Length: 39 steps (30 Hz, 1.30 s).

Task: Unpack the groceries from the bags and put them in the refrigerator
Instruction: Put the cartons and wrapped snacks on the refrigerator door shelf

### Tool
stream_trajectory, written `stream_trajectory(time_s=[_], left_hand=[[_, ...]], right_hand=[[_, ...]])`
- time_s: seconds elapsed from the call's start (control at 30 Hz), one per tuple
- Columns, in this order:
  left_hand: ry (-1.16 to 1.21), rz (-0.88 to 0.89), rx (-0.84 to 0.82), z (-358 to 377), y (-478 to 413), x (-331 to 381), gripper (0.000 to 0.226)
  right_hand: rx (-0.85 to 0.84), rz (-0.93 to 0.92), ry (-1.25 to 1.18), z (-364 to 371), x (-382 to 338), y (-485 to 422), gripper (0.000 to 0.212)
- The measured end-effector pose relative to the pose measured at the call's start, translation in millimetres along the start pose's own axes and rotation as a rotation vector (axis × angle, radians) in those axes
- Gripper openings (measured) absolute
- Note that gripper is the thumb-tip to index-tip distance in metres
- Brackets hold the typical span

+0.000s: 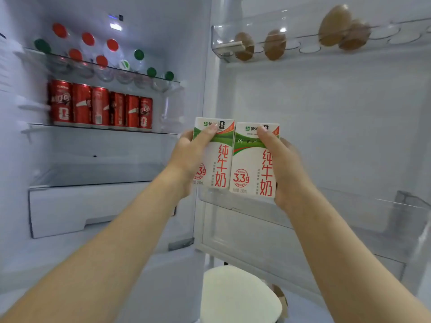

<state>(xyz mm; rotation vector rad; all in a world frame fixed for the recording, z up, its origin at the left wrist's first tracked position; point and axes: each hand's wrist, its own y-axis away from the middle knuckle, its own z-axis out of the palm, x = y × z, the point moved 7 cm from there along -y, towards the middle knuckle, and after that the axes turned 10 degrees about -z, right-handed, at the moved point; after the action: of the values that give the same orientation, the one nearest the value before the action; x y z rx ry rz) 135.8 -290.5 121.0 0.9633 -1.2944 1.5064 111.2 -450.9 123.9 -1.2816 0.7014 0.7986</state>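
Observation:
I face an open refrigerator. My left hand [186, 157] grips a white and green milk carton [220, 159] with red lettering. My right hand [285, 169] grips a second, matching milk carton [250, 169]. Both cartons stand upright, side by side and touching, just above the left end of the clear door shelf [349, 213]. Whether their bases touch the shelf, I cannot tell.
Red cans [100, 106] line the middle glass shelf. Bottles with red and green caps [88, 39] fill the top shelf. Brown eggs [275, 45] sit in the upper door tray. A white drawer [70, 210] is below, and a white round object [238, 297] lies on the floor.

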Motion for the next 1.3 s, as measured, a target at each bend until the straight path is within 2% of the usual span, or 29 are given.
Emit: stream_trajectory(time_s=[0.17, 0.33, 0.47, 0.57, 0.7, 0.87, 1.0, 1.13, 1.3], left_hand=[[0.003, 0.038, -0.135, 2.0, -59.0, 21.4, 0.03], [0.024, 0.024, -0.213, 17.3, -99.5, 19.6, 0.03], [0.015, 0.001, -0.288, 30.7, -120.5, 6.5, 0.032], [0.003, -0.015, -0.347, 37.8, -128.6, -6.3, 0.028], [0.046, -0.083, -0.414, 42.2, -133.5, -21.7, 0.033], [0.038, -0.081, -0.44, 42.3, -137.6, -26.1, 0.022], [-0.113, -0.049, -0.473, 43.9, -140.8, -33.1, 0.025], [-0.253, -0.055, -0.466, 46.0, -141.6, -36.8, 0.03], [-0.446, -0.036, -0.475, 51.0, -137.2, -37.9, 0.03]], right_hand=[[0.1, -0.075, 0.034, 12.3, -7.0, -44.5, 0.022], [0.204, -0.079, 0.149, 5.3, -2.0, -72.6, 0.029], [0.244, -0.053, 0.231, -7.9, 7.7, -84.4, 0.034], [0.275, -0.014, 0.259, -15.5, 18.5, -84.2, 0.027], [0.287, 0.053, 0.247, -19.4, 34.1, -83.3, 0.025], [0.276, 0.098, 0.246, -26.9, 41.2, -87.0, 0.027], [0.286, 0.146, 0.273, -34.6, 47.4, -84.3, 0.035], [0.283, 0.156, 0.331, -39.4, 46.0, -82.7, 0.024], [0.27, 0.185, 0.406, -42.9, 47.3, -83.2, 0.025]])
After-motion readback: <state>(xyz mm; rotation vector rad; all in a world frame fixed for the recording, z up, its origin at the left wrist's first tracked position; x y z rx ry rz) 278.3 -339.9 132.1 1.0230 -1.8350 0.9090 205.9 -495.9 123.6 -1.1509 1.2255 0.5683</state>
